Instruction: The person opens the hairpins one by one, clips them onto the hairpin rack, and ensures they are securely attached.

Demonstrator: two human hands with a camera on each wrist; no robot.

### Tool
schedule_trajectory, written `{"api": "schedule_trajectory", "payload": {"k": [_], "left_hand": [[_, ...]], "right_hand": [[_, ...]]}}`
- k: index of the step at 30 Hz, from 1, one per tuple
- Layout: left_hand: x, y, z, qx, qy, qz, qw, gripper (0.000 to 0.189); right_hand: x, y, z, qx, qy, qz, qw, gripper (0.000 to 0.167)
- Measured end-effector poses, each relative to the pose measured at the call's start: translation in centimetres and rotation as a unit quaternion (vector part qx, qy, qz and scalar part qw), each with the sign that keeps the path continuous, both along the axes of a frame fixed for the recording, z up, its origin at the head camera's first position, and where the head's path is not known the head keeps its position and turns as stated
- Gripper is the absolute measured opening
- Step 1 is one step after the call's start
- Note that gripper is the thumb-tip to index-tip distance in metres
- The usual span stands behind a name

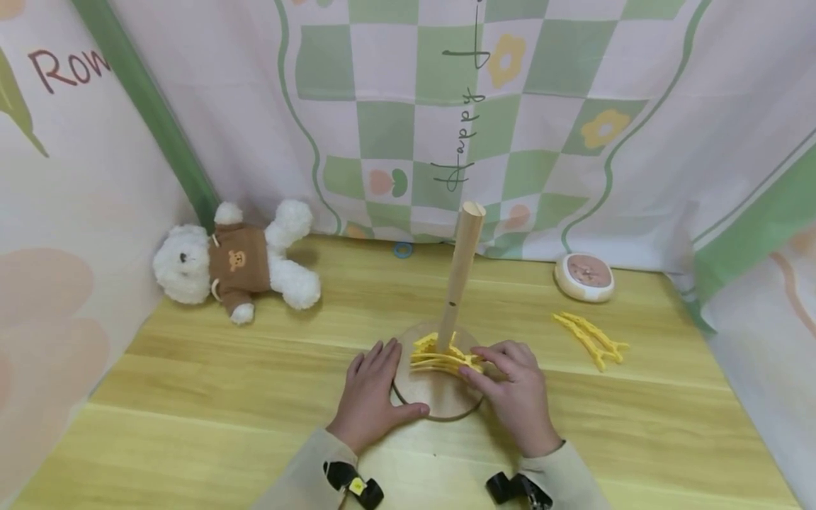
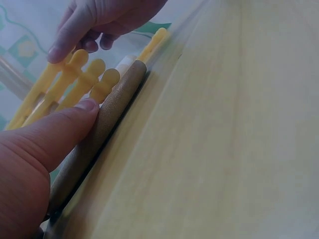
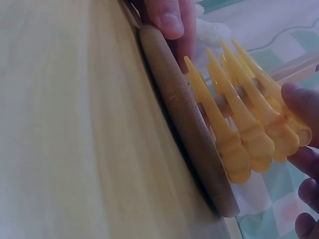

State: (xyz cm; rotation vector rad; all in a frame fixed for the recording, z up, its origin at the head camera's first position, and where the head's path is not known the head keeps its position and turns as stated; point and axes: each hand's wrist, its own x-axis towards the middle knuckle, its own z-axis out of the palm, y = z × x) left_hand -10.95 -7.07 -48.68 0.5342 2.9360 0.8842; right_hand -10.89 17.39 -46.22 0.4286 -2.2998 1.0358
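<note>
A wooden post [image 1: 460,276] rises from a round wooden base [image 1: 440,400]. Yellow plastic pieces [image 1: 440,360], curved and with rounded knobs and pointed tips, are stacked around the post's foot; the right wrist view shows several layers. My left hand [image 1: 376,397] rests along the base's left side, fingers straight and thumb by the front rim. My right hand [image 1: 516,386] pinches the right end of an upper yellow piece [image 3: 256,74] between thumb and forefinger. In the left wrist view, the left thumb [image 2: 75,119] is right beside the lowest yellow piece.
More yellow pieces [image 1: 591,340] lie on the table to the right. Behind them stands a round-cornered white device [image 1: 584,277] with a pink face. A plush dog [image 1: 239,262] lies at the back left, and a small blue ring [image 1: 403,250] sits by the curtain [image 1: 389,127].
</note>
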Motion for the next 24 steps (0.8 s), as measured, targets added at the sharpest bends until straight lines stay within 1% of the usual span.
{"api": "schedule_trajectory", "payload": {"k": [5,7,10,14,17,24], "left_hand": [[-0.03,-0.02,-0.18,0.002,0.009,0.0,1.0,0.113],[-0.07,-0.04,-0.26,0.002,0.009,-0.001,1.0,0.113],[-0.11,-0.06,-0.35,0.002,0.009,-0.002,1.0,0.113],[-0.08,-0.07,-0.24,0.003,0.002,-0.003,1.0,0.114],[-0.06,-0.07,-0.17,0.003,-0.003,-0.003,1.0,0.114],[-0.09,-0.14,-0.27,0.006,-0.002,-0.003,1.0,0.114]], "right_hand": [[-0.14,0.15,-0.21,0.004,-0.002,-0.002,1.0,0.039],[-0.16,0.19,-0.29,0.004,-0.01,-0.005,0.9999,0.039],[-0.14,0.22,-0.35,0.001,-0.033,-0.009,0.9994,0.04],[-0.11,0.24,-0.37,-0.001,-0.071,-0.007,0.9974,0.045],[-0.06,0.24,-0.4,0.002,-0.09,-0.005,0.996,0.048],[-0.02,0.21,-0.57,-0.004,-0.091,0.001,0.9958,0.046]]}}
